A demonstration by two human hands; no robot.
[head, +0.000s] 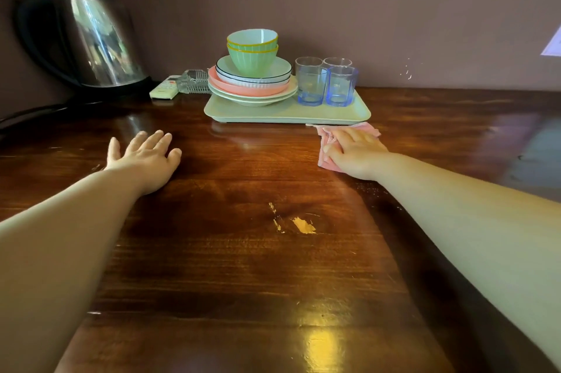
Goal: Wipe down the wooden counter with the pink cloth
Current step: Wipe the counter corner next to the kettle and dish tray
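The dark glossy wooden counter [243, 266] fills the view. A pink cloth [326, 138] lies flat on it just in front of the tray's right end. My right hand [355, 154] presses on the cloth with straight fingers and covers most of it. Only the cloth's left and far edges show. My left hand [145, 157] rests palm down on the bare wood at the left, fingers spread, holding nothing.
A pale green tray [303, 116] at the back holds stacked plates and bowls [252, 75] and several blue glasses [326, 84]. A steel kettle [91, 41] stands back left, its cord trailing left. A remote [164, 89] and glass dish [194, 81] lie beside it. Chipped spots [303, 225] mark the wood.
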